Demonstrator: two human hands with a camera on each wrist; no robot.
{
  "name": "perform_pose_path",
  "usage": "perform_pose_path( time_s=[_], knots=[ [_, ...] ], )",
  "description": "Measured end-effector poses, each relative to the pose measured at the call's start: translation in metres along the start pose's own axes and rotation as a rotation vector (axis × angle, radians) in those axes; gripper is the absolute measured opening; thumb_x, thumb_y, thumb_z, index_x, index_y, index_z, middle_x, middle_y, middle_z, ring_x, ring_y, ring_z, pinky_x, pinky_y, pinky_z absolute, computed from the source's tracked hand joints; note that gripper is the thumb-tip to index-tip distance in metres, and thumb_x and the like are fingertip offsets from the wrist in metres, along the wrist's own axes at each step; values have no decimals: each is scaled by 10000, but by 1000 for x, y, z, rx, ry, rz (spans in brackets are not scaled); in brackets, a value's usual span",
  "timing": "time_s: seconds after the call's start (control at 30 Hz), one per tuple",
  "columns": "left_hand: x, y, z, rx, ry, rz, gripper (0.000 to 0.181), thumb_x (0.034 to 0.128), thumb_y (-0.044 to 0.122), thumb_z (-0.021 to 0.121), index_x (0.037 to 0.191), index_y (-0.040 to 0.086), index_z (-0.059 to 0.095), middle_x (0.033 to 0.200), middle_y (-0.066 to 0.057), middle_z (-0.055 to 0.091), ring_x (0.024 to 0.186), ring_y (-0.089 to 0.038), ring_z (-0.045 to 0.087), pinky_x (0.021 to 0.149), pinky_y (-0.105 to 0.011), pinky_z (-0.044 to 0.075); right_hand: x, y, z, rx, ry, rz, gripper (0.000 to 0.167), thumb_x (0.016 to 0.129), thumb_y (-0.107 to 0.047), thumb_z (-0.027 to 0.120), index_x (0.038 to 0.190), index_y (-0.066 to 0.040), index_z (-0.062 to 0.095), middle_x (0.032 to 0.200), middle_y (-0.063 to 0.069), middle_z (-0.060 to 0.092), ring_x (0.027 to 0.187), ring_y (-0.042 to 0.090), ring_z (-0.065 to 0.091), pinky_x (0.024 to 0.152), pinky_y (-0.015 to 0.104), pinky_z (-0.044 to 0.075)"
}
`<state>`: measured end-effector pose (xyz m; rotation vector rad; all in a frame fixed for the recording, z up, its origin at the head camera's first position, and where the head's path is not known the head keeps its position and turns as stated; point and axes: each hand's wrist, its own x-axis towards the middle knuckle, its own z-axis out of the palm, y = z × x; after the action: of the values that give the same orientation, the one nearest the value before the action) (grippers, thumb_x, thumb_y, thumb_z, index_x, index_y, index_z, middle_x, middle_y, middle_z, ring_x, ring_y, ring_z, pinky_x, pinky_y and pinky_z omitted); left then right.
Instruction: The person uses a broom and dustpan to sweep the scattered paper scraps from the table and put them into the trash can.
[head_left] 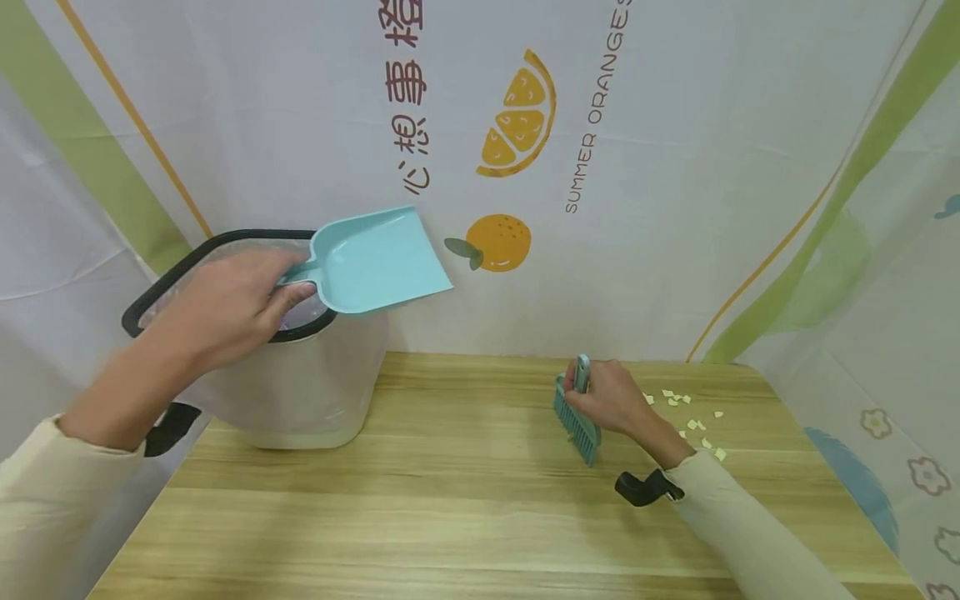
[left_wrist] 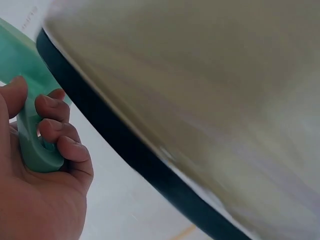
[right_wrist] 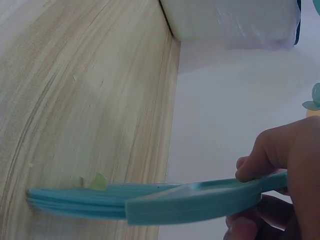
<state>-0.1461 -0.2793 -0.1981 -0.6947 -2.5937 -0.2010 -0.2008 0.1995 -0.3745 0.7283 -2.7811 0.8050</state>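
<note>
My left hand [head_left: 243, 296] grips the handle of a light blue dustpan [head_left: 382, 260], held above the rim of a white trash bin [head_left: 315, 392]. In the left wrist view, curled fingers wrap the dustpan's looped handle [left_wrist: 42, 155] beside the bin's dark rim [left_wrist: 125, 150]. My right hand [head_left: 611, 396] holds a small blue hand brush [head_left: 576, 421] by its handle, its bristles down at the wooden table. A pale scrap [right_wrist: 98, 182] shows against the bristles in the right wrist view. Several pale yellow scraps [head_left: 693, 425] lie on the table just right of my right hand.
The bin has a black rim [head_left: 225, 239] and a clear liner, and stands at the table's back left. A white printed curtain [head_left: 637, 275] hangs behind the wooden table [head_left: 450, 500]. More curtain [head_left: 900, 375] borders its right side.
</note>
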Motion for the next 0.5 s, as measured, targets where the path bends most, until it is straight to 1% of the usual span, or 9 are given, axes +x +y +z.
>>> perform_pose_path(
  time_s=[0.1, 0.17, 0.27, 0.33, 0.37, 0.4, 0.5],
  knots=[
    [5, 14, 6, -14, 7, 45, 310, 1071, 162, 719, 1298, -25, 622, 1067, -154, 710, 949, -355, 658, 852, -584, 532, 0, 0, 0, -5, 2, -2, 68, 931, -103, 690, 879, -146, 701, 715, -84, 659, 627, 93, 554, 604, 324, 473],
    [9, 24, 9, -33, -4, 56, 288, 1090, 183, 703, 1283, -15, 625, 1066, -149, 704, 959, -350, 652, 856, -564, 528, 0, 1, 0, -8, 2, -2, 69, 931, -103, 695, 878, -146, 699, 707, -85, 653, 622, 94, 548, 599, 325, 466],
    [13, 40, 14, -58, -28, 67, 313, 1118, 211, 666, 1319, -24, 622, 1128, -171, 715, 1015, -363, 670, 873, -557, 529, -1, 1, 0, -5, 3, -3, 67, 931, -100, 698, 879, -143, 697, 699, -85, 646, 609, 95, 536, 586, 320, 454],
    [15, 50, 18, -80, -38, 83, 344, 1129, 216, 650, 1358, -37, 609, 1196, -193, 718, 1089, -392, 683, 911, -570, 533, -1, 1, 0, -2, 3, -6, 68, 930, -95, 700, 879, -139, 697, 698, -83, 647, 604, 94, 532, 581, 318, 450],
    [16, 54, 21, -91, -30, 101, 364, 1124, 210, 658, 1377, -46, 603, 1232, -202, 719, 1111, -398, 687, 922, -576, 535, -1, 1, -1, -1, 4, -7, 68, 929, -93, 701, 879, -139, 697, 702, -82, 649, 605, 94, 532, 582, 317, 449],
    [16, 59, 24, -100, -22, 124, 357, 1119, 196, 663, 1371, -50, 602, 1224, -202, 720, 1099, -395, 690, 912, -567, 541, -1, 1, -1, -1, 7, -9, 68, 926, -91, 704, 878, -138, 699, 708, -81, 653, 611, 94, 536, 586, 318, 451],
    [18, 70, 36, -110, 6, 192, 305, 1101, 160, 681, 1318, -42, 607, 1151, -164, 715, 1012, -363, 678, 870, -532, 549, -1, 1, -1, 3, 9, -7, 62, 920, -88, 709, 878, -133, 701, 720, -73, 664, 625, 96, 554, 593, 321, 468]
  ],
)
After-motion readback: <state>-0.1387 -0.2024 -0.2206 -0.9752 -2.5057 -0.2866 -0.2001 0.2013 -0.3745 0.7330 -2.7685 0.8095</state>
